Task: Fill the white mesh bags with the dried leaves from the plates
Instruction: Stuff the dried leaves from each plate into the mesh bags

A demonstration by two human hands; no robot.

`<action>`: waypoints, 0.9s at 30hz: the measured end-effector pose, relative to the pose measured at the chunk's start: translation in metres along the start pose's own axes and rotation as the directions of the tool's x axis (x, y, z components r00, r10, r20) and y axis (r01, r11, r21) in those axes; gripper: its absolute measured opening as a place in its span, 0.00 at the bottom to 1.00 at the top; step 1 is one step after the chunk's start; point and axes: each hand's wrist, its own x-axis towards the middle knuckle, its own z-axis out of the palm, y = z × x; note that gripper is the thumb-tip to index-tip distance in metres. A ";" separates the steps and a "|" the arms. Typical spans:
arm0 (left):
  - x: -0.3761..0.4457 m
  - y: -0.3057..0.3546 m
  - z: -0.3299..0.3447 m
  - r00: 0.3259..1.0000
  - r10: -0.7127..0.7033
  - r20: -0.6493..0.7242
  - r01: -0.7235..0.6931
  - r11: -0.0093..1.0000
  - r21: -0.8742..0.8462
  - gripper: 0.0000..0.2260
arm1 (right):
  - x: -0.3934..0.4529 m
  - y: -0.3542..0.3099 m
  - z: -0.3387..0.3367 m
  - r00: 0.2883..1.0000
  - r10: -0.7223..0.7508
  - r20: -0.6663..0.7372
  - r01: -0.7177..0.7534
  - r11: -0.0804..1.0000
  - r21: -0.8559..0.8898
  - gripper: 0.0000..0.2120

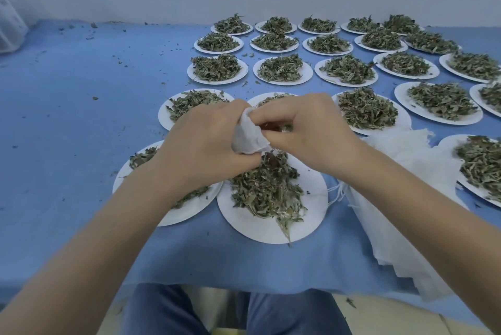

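Note:
A small white mesh bag (248, 135) hangs above the nearest white plate (273, 226), which carries a heap of dried green leaves (267, 191). My left hand (206, 142) grips the bag from the left side. My right hand (306, 128) pinches the bag's mouth from the right, with a few leaves between its fingertips at the opening. Both hands meet over the far rim of that plate. The bag's lower part is bunched in my left fingers.
Several more plates of dried leaves (363, 109) fill the blue cloth (81, 117) ahead and to the right. A stack of flat white bags (406, 199) lies at my right, beside the near plate. A white mesh object (10, 25) sits at the far left.

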 end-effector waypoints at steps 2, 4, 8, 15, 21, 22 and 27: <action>0.000 -0.001 0.001 1.000 -0.002 0.001 0.002 1.000 -0.021 0.13 | 0.001 0.002 -0.001 0.994 -0.035 0.100 0.037 0.999 -0.022 0.10; 0.000 -0.002 0.002 1.000 -0.001 -0.004 0.001 0.998 -0.065 0.16 | 0.002 0.004 -0.005 0.976 -0.060 0.207 0.066 0.998 -0.022 0.09; -0.001 -0.003 0.000 1.000 -0.003 -0.002 0.003 0.993 -0.115 0.20 | -0.002 0.005 -0.008 0.967 -0.062 0.247 0.009 0.978 0.209 0.14; -0.003 -0.013 -0.009 0.998 0.001 0.064 -0.004 0.999 0.050 0.20 | -0.006 0.015 -0.008 0.999 0.045 0.004 -0.044 0.963 0.264 0.14; -0.009 -0.020 -0.017 0.991 -0.047 0.123 0.030 0.991 0.133 0.18 | -0.012 0.026 -0.002 0.939 0.169 0.300 -0.078 0.953 -0.293 0.20; -0.010 -0.020 -0.017 0.990 -0.053 0.131 0.035 0.990 0.135 0.18 | -0.013 0.027 0.003 0.911 0.205 0.359 -0.065 0.929 -0.364 0.25; -0.012 -0.021 -0.013 0.988 -0.052 0.149 0.033 0.991 0.129 0.16 | -0.011 0.023 0.020 0.890 0.228 0.395 -0.009 0.875 -0.484 0.22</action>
